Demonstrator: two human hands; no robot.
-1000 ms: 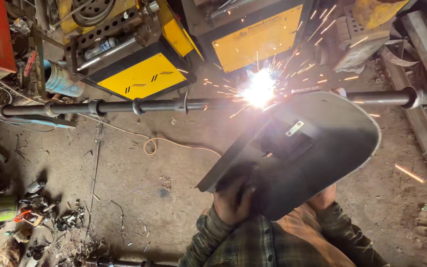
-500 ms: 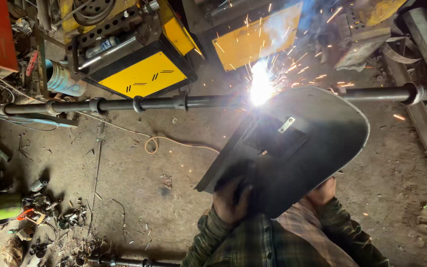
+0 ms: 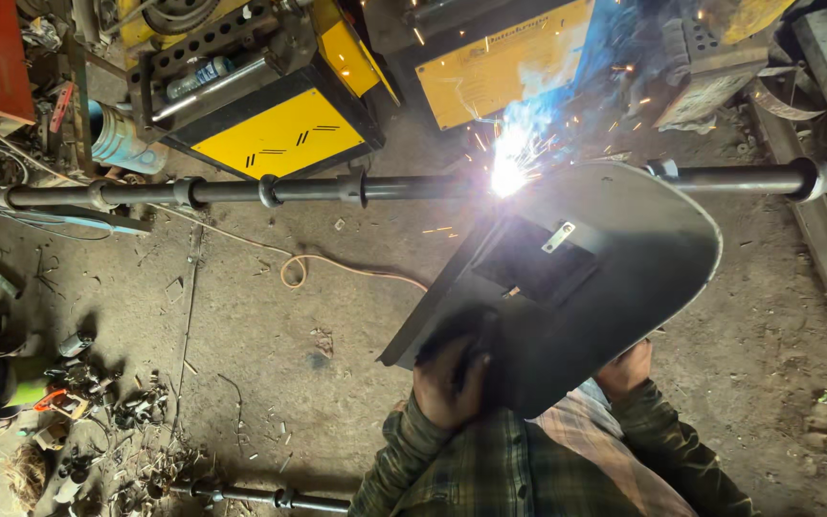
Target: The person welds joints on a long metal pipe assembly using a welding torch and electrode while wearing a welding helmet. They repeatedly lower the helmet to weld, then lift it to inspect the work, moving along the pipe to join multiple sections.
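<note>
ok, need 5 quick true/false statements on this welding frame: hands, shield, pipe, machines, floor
1. The left hand grips the lower edge of the dark welding shield. True.
2. The arc flash sits on the long pipe just above the shield. True.
3. The pipe stands upright. False: it lies level across the view, left to right.
4. The machines behind the pipe have green panels. False: their panels are yellow.
5. The right hand is in full view, holding nothing. False: it is mostly hidden behind the shield, so what it holds cannot be told.
</note>
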